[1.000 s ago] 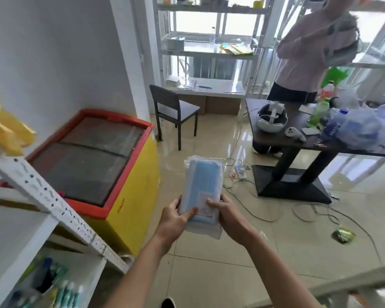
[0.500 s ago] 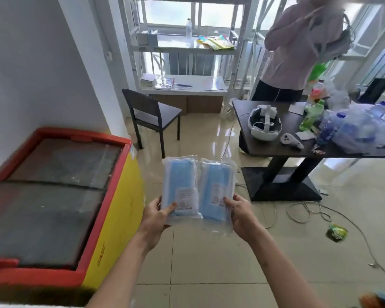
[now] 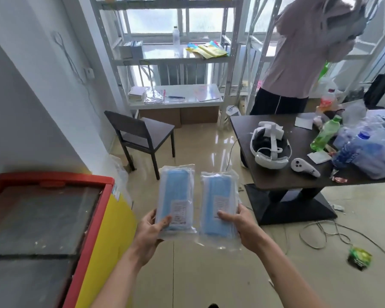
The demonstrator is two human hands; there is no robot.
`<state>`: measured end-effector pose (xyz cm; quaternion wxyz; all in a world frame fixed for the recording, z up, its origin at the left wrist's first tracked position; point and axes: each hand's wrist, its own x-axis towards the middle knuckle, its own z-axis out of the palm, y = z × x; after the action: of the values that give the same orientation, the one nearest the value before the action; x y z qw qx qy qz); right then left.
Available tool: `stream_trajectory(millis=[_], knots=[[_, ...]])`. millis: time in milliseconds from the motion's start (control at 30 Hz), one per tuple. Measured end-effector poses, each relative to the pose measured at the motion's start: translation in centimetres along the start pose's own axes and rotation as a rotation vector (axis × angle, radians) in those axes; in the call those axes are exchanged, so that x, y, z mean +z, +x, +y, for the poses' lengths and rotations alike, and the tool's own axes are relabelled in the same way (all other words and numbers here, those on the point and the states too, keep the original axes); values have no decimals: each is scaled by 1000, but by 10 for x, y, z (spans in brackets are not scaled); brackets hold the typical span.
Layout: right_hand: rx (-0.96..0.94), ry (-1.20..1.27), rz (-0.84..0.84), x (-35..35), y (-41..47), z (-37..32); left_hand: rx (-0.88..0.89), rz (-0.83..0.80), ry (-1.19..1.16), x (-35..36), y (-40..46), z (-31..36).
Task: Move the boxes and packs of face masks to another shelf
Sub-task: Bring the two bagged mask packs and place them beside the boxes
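Observation:
I hold two clear plastic packs of blue face masks upright in front of me, side by side and a little apart. My left hand (image 3: 150,230) grips the bottom of the left pack (image 3: 176,196). My right hand (image 3: 238,225) grips the lower edge of the right pack (image 3: 219,203). Each pack carries a small white label near my thumb. A white metal shelf unit (image 3: 178,60) stands across the room by the window, with a box (image 3: 131,50) at its left end, a bottle and yellow pouches on it.
A red and yellow chest freezer (image 3: 53,230) is close on my left. A dark chair (image 3: 140,134) stands ahead. On the right, a dark table (image 3: 282,176) holds a headset, a controller, bottles and bags. A person (image 3: 298,58) stands behind it. Cables (image 3: 320,236) lie on the floor.
One second ago the packs were stacked together in both hands. They have since been separated, one per hand. My view turned away from the near shelf toward the room.

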<state>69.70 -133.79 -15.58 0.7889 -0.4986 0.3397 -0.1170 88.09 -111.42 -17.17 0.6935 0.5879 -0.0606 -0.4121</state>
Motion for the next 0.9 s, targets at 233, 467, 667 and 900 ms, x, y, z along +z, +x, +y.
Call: stream_trajectory(millis=[233, 467, 667, 900], knots=[[7, -52, -32, -14, 88, -54, 40, 80, -37, 1, 87, 52], [30, -84, 0, 1, 193, -100, 76, 115, -19, 12, 194, 100], [19, -117, 12, 11, 284, -148, 89, 108, -28, 5, 285, 150], [41, -100, 22, 11, 389, -198, 69, 95, -15, 10, 398, 202]])
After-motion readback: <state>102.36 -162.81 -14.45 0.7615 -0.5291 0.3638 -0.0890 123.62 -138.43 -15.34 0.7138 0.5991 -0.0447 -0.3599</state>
